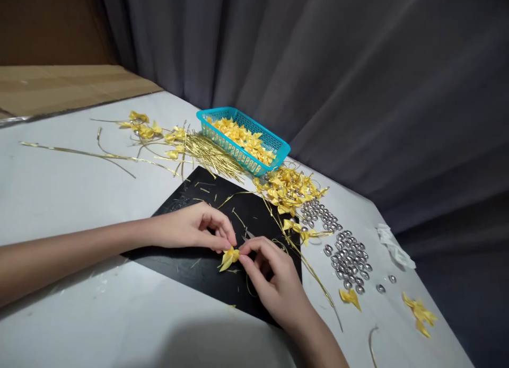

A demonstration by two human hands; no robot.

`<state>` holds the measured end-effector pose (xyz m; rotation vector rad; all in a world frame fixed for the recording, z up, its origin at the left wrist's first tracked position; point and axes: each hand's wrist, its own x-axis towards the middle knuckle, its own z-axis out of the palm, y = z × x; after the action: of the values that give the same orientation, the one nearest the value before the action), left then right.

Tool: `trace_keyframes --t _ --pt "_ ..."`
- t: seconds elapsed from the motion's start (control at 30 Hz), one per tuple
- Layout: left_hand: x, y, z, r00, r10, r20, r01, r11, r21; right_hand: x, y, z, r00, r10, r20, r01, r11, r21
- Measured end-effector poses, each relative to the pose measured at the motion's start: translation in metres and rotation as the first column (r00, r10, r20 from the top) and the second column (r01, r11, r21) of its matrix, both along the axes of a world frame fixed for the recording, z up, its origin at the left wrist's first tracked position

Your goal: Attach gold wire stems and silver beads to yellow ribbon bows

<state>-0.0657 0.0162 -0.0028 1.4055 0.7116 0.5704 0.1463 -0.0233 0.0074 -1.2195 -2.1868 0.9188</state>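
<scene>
Over a black mat [183,275], both of my hands pinch one small yellow ribbon bow [229,258]. My left hand [194,227] comes in from the left, its thumb and fingertips closed at the bow's upper edge. On the bow's right side, my right hand [274,278] grips with thumb and forefinger; its other fingers are curled and partly hidden. A thin gold cord [249,289] loops down beside the right thumb. Just above the right fingertips shows a pointed metal tip [248,234]; the rest of that tool is hidden.
Behind the mat, a blue basket [284,149] holds yellow bows, with a bundle of gold cords [212,153] beside it. Bows with cords [292,187] are heaped to the right, near silver oval pieces [350,259]. A white tissue [393,246] lies near the right edge, below a grey curtain [338,66].
</scene>
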Motion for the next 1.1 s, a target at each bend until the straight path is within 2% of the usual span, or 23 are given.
trace_keyframes --t 0.23,0.4,0.57,0.73,0.8,0.9,1.03,1.1 --pt "-0.002 -0.001 0.007 0.970 -0.018 -0.242 0.069 0.976 0.205 -0.001 -0.003 0.010 0.970 0.069 0.232 -0.058 0.997 -0.053" --pt "-0.001 -0.005 0.013 0.934 -0.052 -0.354 0.181 0.922 0.342 -0.003 -0.001 0.010 0.954 0.084 0.288 -0.048 0.990 -0.131" --pt "-0.001 -0.011 0.021 0.896 -0.077 -0.438 0.297 0.837 0.460 -0.004 -0.001 0.009 0.937 0.134 0.321 -0.087 0.984 -0.158" --pt "-0.002 -0.015 0.024 0.817 0.007 -0.576 0.417 0.683 0.600 -0.003 -0.003 0.012 0.932 0.148 0.330 -0.113 0.986 -0.123" --pt "-0.002 -0.016 0.024 0.791 0.025 -0.612 0.452 0.650 0.611 -0.003 -0.004 0.013 0.929 0.155 0.336 -0.123 0.986 -0.114" --pt "-0.002 -0.017 0.024 0.787 0.016 -0.616 0.450 0.668 0.592 -0.002 -0.004 0.013 0.938 0.133 0.322 -0.102 0.989 -0.110" --pt "-0.002 -0.016 0.025 0.830 -0.005 -0.558 0.359 0.769 0.528 -0.001 -0.004 0.011 0.967 0.081 0.241 -0.051 0.991 -0.125" --pt "-0.002 -0.016 0.027 0.842 -0.015 -0.539 0.338 0.794 0.505 0.000 -0.003 0.011 0.974 0.079 0.214 -0.054 0.992 -0.118"
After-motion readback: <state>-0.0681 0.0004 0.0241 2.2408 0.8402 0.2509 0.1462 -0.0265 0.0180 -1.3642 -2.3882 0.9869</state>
